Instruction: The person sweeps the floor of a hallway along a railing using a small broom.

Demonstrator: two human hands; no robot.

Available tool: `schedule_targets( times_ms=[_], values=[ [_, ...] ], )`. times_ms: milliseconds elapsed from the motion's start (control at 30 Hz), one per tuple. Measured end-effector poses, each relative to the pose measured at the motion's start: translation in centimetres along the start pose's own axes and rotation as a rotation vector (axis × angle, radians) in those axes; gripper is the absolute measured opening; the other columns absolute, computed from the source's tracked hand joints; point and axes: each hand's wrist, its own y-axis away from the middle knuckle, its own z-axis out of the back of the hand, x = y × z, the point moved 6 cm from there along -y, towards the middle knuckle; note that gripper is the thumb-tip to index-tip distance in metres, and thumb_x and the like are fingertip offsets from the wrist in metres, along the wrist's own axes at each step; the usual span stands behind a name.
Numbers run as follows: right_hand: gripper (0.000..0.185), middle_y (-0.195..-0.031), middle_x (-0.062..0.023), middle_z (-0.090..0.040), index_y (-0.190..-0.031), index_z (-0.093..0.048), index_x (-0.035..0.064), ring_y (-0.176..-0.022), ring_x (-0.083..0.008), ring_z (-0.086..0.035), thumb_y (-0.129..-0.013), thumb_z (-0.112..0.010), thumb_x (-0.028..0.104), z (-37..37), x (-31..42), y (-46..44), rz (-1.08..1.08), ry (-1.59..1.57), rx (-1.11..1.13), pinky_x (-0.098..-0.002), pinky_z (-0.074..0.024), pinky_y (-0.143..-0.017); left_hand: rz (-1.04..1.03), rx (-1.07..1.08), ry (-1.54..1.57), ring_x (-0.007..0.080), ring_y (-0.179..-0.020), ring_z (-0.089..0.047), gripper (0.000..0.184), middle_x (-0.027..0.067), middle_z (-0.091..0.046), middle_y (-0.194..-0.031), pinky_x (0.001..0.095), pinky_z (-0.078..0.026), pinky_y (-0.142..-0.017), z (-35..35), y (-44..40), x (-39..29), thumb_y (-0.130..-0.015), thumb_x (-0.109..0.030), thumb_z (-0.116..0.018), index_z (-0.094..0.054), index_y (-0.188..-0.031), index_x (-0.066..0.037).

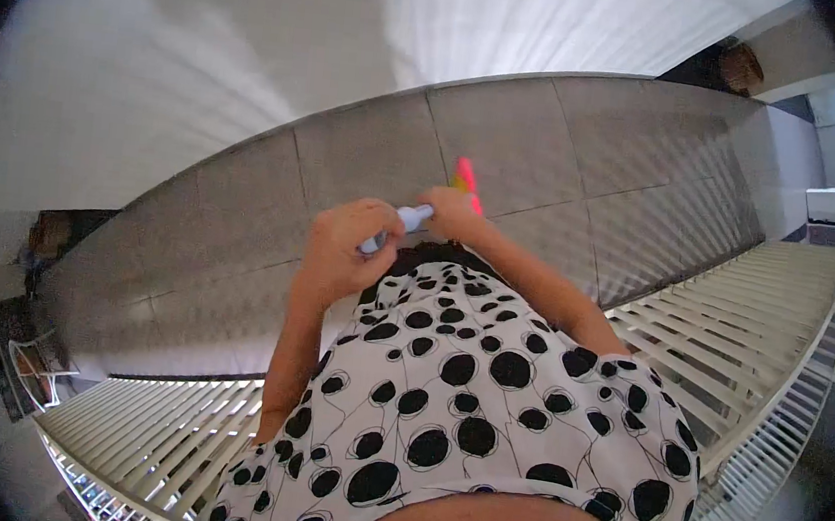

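Note:
A pale, whitish-blue handle-like object [412, 218] spans the gap between both hands in front of the body. My left hand [350, 246] has its fingers wrapped round one end of it. Around the other end, my right hand [450, 211] is closed. Just beyond my right hand, a bright pink and yellow item [467, 179] shows against the floor; its lower part is hidden, and I cannot tell whether it joins the pale object.
Grey floor tiles [367, 160] run along a white wall [205, 69]. White slatted railings stand on the left [159, 437] and right [722, 330]. Brown objects sit by the wall's far left [50, 233] and far right [741, 68].

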Motion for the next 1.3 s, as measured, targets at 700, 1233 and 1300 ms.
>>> schedule_targets(
  times_ms=[700,1233,1300],
  values=[
    [0.022,-0.063,-0.0121,-0.056,-0.08,-0.059,0.0027,-0.055,-0.0196,-0.05,-0.069,-0.064,0.021,7.4,11.2,-1.5,0.411,-0.563,0.295,-0.0327,-0.0394,-0.053,-0.132,-0.339,-0.014,0.024,-0.076,-0.062,0.031,0.015,-0.063,-0.089,0.0341,-0.048,-0.069,12.0,3.7,-4.2,-0.066,-0.006,-0.069,-0.052,-0.092,-0.003],
    [0.042,-0.094,-0.0166,-0.057,-0.103,-0.056,0.0095,-0.09,-0.0326,-0.053,-0.062,-0.064,0.017,-2.6,11.4,-8.5,0.498,-0.74,0.07,-0.0432,-0.0416,-0.076,0.047,-0.458,-0.438,0.0185,-0.068,-0.06,0.017,0.0093,-0.062,-0.078,0.0287,-0.048,-0.06,4.9,0.2,-4.3,-0.072,-0.006,-0.067,-0.054,-0.083,-0.007],
    [0.038,-0.087,-0.016,-0.058,-0.097,-0.058,0.0079,-0.083,-0.0321,-0.055,-0.062,-0.065,0.018,-1.9,10.4,-7.2,0.481,-0.612,0.028,-0.0422,-0.0424,-0.071,0.083,-0.481,-0.368,0.0181,-0.067,-0.06,0.018,0.0093,-0.062,-0.078,0.0287,-0.047,-0.06,4.4,0.8,-4.1,-0.072,-0.006,-0.067,-0.053,-0.083,-0.007]
  ],
)
